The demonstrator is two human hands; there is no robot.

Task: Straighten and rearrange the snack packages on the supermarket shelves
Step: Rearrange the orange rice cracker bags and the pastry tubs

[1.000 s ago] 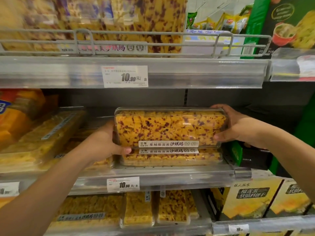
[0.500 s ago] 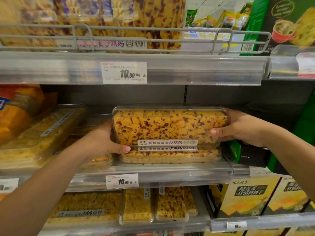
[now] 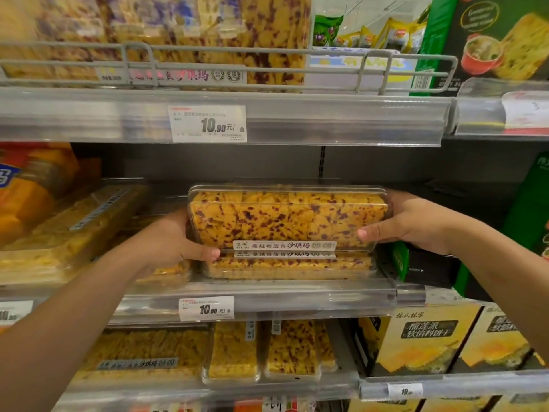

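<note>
Top box slightly higher (still tilted)

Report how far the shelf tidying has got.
Done: one speckled box lies flat on the middle shelf. In hand: left hand and right hand grip the top box above it. Left: tilted packs beside it.

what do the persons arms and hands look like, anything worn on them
Both arms are bare as far as the frame shows: no sleeve, cuff or glove is visible. The left hand and right hand show no ring, and neither wrist shows a watch or bracelet. The thumbnails are short and unpainted. Nothing is written or marked on either forearm.
</note>
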